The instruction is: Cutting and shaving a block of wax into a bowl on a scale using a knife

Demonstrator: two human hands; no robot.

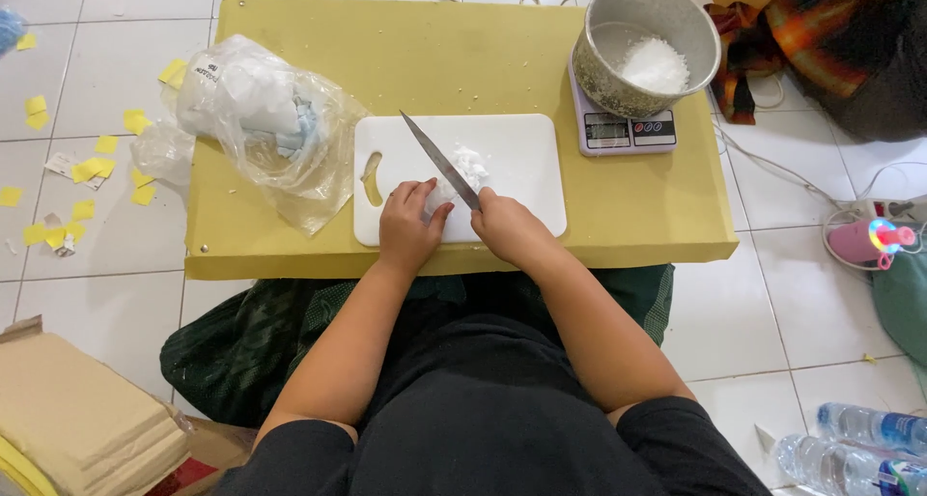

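The cutting board point(512, 168) is white, on a yellow table point(435, 61). The metal pot point(645, 47) is grey with white bits inside. The cloth point(772, 23) has orange, red and black checks. Yellow paper scraps point(87, 168) lie on white floor tiles point(106, 61).

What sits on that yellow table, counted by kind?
White plastic cutting board: 1
Steel-bladed knife: 1
Round metal pot: 1
Small digital kitchen scale: 1
Clear plastic bag: 1
Pile of white chunks on the board: 1
Total: 6
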